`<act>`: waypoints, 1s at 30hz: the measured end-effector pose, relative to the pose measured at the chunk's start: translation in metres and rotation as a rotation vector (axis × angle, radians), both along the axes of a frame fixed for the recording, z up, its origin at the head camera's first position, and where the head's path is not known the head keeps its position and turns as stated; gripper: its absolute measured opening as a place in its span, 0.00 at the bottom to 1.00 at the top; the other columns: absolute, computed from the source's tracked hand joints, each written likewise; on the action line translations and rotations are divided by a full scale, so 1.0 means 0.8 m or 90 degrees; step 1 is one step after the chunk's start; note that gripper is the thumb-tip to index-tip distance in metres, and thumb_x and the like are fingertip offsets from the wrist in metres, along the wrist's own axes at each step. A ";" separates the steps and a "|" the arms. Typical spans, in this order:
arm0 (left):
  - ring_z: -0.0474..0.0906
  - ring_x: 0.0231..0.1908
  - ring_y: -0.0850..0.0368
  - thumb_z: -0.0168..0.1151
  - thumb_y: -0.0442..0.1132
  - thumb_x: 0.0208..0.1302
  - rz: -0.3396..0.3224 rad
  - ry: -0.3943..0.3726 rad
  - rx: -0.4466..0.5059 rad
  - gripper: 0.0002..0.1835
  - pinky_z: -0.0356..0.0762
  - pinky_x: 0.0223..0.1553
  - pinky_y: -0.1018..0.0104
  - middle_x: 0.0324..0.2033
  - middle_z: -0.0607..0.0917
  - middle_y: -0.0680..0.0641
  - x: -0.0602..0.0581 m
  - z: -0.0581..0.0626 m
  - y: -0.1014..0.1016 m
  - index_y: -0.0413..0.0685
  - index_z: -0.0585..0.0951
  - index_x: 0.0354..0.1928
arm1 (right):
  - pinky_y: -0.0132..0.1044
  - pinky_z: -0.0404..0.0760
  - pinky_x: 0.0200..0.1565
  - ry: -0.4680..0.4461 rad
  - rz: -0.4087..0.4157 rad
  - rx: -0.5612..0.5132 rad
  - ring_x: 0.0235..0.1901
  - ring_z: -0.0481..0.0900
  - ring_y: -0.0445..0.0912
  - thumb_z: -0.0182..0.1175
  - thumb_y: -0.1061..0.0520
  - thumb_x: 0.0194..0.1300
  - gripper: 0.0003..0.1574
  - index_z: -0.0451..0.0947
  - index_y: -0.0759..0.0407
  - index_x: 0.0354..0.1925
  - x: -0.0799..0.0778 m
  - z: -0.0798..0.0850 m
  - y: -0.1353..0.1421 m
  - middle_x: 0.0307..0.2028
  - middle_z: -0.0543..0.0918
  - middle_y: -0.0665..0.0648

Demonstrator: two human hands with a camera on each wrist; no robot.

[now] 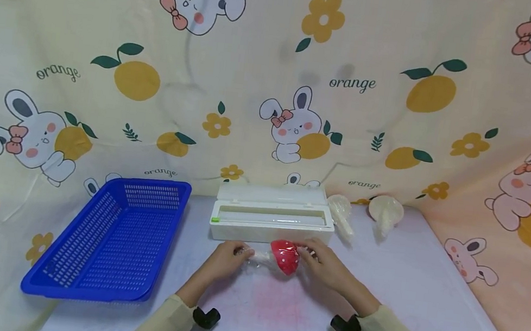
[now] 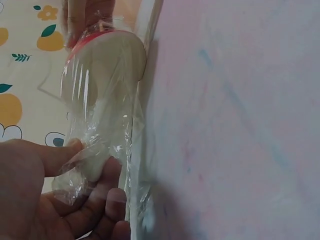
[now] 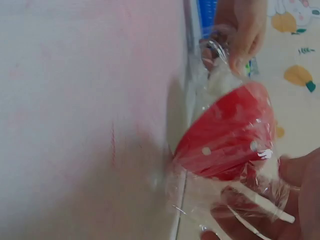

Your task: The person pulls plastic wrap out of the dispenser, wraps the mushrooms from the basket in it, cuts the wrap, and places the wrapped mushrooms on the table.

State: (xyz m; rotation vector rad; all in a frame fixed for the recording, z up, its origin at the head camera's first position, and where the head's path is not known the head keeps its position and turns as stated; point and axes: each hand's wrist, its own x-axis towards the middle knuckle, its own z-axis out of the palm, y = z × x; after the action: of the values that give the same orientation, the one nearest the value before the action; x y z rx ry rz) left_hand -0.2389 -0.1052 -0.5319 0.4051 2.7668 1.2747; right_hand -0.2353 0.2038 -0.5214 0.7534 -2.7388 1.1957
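A mushroom (image 1: 284,257) with a red, white-dotted cap and a pale stem, wrapped in clear plastic film, is held just above the table between both hands. The left hand (image 1: 228,258) pinches the stem end, thumb on one side and fingers curled on the other, with crinkled film (image 2: 72,185) bunched there. At the cap end is the right hand (image 1: 325,265), its thumb and fingers around the loose film (image 3: 267,192). In the right wrist view the glossy cap (image 3: 230,135) has film drawn over it. The left wrist view shows the cap's pale underside (image 2: 107,65).
Just behind the hands stands a white cling film dispenser (image 1: 267,235), lid raised, a roll inside and a green slider (image 1: 215,219) at its left. Two pale, mushroom-shaped pieces (image 1: 340,215) lie at the back right. To the left sits a blue plastic basket (image 1: 108,296).
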 end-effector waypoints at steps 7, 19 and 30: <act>0.82 0.41 0.54 0.66 0.49 0.76 0.048 -0.012 -0.007 0.16 0.82 0.48 0.52 0.39 0.89 0.47 -0.004 -0.003 0.005 0.42 0.89 0.46 | 0.54 0.85 0.56 0.197 -0.048 0.042 0.57 0.80 0.52 0.76 0.57 0.68 0.29 0.81 0.54 0.65 0.001 -0.001 -0.011 0.58 0.82 0.56; 0.78 0.36 0.57 0.73 0.49 0.70 0.122 0.019 -0.090 0.10 0.76 0.36 0.57 0.34 0.86 0.52 0.000 -0.003 0.012 0.52 0.91 0.43 | 0.47 0.86 0.58 0.208 0.058 0.073 0.57 0.82 0.49 0.81 0.64 0.59 0.24 0.86 0.54 0.53 0.005 0.007 -0.022 0.56 0.82 0.54; 0.85 0.39 0.53 0.78 0.46 0.65 0.122 0.021 -0.089 0.15 0.78 0.38 0.54 0.36 0.90 0.53 0.010 -0.003 -0.003 0.51 0.88 0.51 | 0.43 0.87 0.56 0.216 0.063 0.082 0.53 0.82 0.42 0.80 0.57 0.63 0.19 0.87 0.49 0.51 0.002 0.008 -0.027 0.52 0.82 0.47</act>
State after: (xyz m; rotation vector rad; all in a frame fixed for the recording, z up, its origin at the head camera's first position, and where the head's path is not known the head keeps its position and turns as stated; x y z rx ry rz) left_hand -0.2310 -0.1077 -0.5346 0.1558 2.9605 1.1075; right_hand -0.2334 0.1826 -0.5151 1.0115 -2.5374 0.8204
